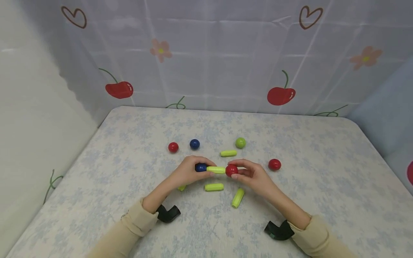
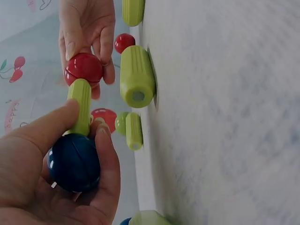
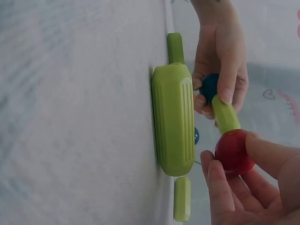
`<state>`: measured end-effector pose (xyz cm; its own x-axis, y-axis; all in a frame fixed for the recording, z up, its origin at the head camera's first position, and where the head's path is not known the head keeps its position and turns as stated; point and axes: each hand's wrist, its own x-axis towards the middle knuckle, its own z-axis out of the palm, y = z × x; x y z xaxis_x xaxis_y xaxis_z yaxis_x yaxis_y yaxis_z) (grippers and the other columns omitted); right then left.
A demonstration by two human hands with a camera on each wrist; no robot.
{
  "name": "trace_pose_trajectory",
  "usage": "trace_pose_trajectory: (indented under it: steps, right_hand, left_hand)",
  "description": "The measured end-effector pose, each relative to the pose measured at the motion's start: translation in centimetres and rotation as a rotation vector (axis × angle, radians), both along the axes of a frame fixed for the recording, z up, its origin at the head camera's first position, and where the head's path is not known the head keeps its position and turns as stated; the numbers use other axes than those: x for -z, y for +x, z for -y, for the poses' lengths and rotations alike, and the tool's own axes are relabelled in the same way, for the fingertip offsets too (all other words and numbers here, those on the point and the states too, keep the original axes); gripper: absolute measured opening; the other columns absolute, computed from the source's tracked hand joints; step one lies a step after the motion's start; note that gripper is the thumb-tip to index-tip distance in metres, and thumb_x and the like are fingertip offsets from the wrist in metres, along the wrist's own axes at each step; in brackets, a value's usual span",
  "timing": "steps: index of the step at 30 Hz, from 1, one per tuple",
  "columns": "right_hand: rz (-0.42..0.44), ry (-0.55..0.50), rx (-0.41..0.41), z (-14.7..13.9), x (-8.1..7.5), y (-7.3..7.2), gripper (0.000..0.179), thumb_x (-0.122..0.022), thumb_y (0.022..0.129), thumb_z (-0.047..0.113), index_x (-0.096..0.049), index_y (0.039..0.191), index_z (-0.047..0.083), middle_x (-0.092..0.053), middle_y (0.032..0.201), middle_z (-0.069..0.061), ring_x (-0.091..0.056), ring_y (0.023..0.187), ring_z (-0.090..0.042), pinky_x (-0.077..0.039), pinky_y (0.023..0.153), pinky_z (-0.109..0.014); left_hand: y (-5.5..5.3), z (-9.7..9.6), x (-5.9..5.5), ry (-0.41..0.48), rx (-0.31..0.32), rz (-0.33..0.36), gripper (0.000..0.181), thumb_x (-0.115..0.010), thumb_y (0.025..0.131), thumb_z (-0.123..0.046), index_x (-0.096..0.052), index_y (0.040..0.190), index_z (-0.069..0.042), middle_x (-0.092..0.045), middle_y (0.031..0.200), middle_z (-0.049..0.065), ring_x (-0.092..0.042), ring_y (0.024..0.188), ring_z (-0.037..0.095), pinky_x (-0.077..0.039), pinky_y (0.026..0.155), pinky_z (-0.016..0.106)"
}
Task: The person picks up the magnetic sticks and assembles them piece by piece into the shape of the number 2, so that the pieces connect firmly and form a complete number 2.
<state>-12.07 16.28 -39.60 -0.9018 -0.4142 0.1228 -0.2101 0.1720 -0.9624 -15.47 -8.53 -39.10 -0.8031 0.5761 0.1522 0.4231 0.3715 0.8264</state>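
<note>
Over the middle of the table, a ridged yellow-green rod (image 1: pixel 217 170) lies between a dark blue ball (image 1: pixel 200 167) and a glossy red ball (image 1: pixel 231 170), all in one line. My left hand (image 1: pixel 187 171) grips the blue end, its fingers around the ball and its thumb on the rod (image 2: pixel 80 105). At the other end, my right hand (image 1: pixel 256 177) pinches the red ball (image 3: pixel 234 151) between thumb and fingers. The rod's end meets the red ball (image 2: pixel 84 68) in the left wrist view. Part of the blue ball (image 3: pixel 209 88) is hidden by left-hand fingers.
Behind the hands lie a red ball (image 1: pixel 173 147), a blue ball (image 1: pixel 194 144), a green ball (image 1: pixel 240 142) and a rod (image 1: pixel 228 153). Another red ball (image 1: pixel 274 164) is to the right. Nearer are rods (image 1: pixel 214 187), one angled (image 1: pixel 238 198), one (image 1: pixel 182 187) partly under the left hand.
</note>
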Motion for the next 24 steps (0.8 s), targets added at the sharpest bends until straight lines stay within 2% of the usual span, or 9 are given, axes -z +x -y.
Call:
trace_pose_trajectory:
  steps: [3, 9, 12, 15, 17, 19, 21, 24]
  right_hand:
    - [0.021, 0.011, 0.015, 0.1, 0.0, 0.1, 0.039, -0.063, 0.088, 0.001, -0.053, 0.125, -0.006, -0.056, 0.120, -0.020, -0.060, 0.103, -0.031, -0.050, 0.080, -0.029]
    - [0.058, 0.035, 0.025, 0.5, 0.3, -0.1, 0.040, -0.065, 0.087, 0.002, -0.052, 0.125, -0.007, -0.053, 0.122, -0.021, -0.059, 0.105, -0.032, -0.049, 0.081, -0.030]
    - [-0.004, 0.121, 0.036, 0.1, 0.4, 0.1, 0.043, -0.067, 0.087, 0.006, -0.053, 0.126, -0.004, -0.054, 0.123, -0.019, -0.058, 0.106, -0.031, -0.049, 0.082, -0.032]
    - [-0.129, 0.278, 0.025, -0.9, 0.4, 0.6, 0.042, -0.070, 0.085, 0.009, -0.057, 0.124, -0.001, -0.057, 0.120, -0.014, -0.058, 0.102, -0.028, -0.050, 0.080, -0.034]
    - [-0.203, 0.378, -0.023, -1.7, 0.3, 1.0, 0.038, -0.071, 0.084, 0.007, -0.061, 0.121, 0.003, -0.059, 0.117, -0.008, -0.056, 0.102, -0.024, -0.048, 0.079, -0.035]
    - [-0.279, 0.465, -0.119, -2.2, 0.2, 1.3, 0.035, -0.072, 0.082, 0.005, -0.065, 0.116, 0.007, -0.060, 0.115, -0.002, -0.053, 0.102, -0.022, -0.046, 0.080, -0.037]
    - [-0.338, 0.522, -0.226, -2.4, -0.1, 1.6, 0.034, -0.073, 0.080, 0.005, -0.068, 0.114, 0.011, -0.059, 0.114, 0.002, -0.050, 0.105, -0.020, -0.045, 0.084, -0.038]
    - [-0.455, 0.597, -0.326, -2.0, -0.3, 1.9, 0.031, -0.077, 0.076, 0.008, -0.071, 0.106, 0.012, -0.060, 0.107, 0.005, -0.049, 0.102, -0.017, -0.044, 0.085, -0.036]
  left_hand:
    - [0.0, -0.1, 0.2, 0.005, -0.015, 0.012, 0.019, -0.073, 0.083, -0.015, -0.072, 0.101, -0.010, -0.066, 0.099, -0.002, -0.058, 0.092, 0.013, -0.047, 0.079, 0.029]
    - [-0.1, -0.1, 0.6, 0.020, -0.006, -0.001, 0.021, -0.074, 0.082, -0.017, -0.072, 0.102, -0.010, -0.067, 0.096, -0.003, -0.059, 0.090, 0.012, -0.047, 0.079, 0.030]
    - [0.0, -0.1, 0.8, 0.026, -0.009, 0.003, 0.022, -0.074, 0.082, -0.018, -0.072, 0.102, -0.010, -0.067, 0.096, -0.003, -0.059, 0.090, 0.013, -0.047, 0.078, 0.030]
    - [0.0, 0.0, 0.8, 0.026, -0.019, 0.009, 0.022, -0.074, 0.082, -0.018, -0.072, 0.102, -0.010, -0.066, 0.096, -0.003, -0.059, 0.089, 0.013, -0.047, 0.077, 0.030]
    - [-0.1, 0.1, 0.8, 0.020, -0.031, 0.012, 0.021, -0.074, 0.082, -0.018, -0.072, 0.102, -0.010, -0.066, 0.097, -0.003, -0.058, 0.089, 0.013, -0.047, 0.077, 0.030]
    - [-0.2, 0.2, 0.7, 0.011, -0.038, 0.006, 0.021, -0.074, 0.082, -0.017, -0.072, 0.102, -0.011, -0.066, 0.097, -0.004, -0.058, 0.089, 0.012, -0.048, 0.076, 0.030]
    - [-0.3, 0.3, 0.7, 0.005, -0.040, 0.004, 0.021, -0.075, 0.082, -0.017, -0.073, 0.102, -0.011, -0.067, 0.096, -0.004, -0.058, 0.089, 0.011, -0.048, 0.076, 0.030]
    - [-0.5, 0.4, 0.7, -0.006, -0.038, 0.000, 0.021, -0.075, 0.082, -0.017, -0.073, 0.102, -0.011, -0.067, 0.096, -0.004, -0.058, 0.089, 0.011, -0.048, 0.076, 0.030]
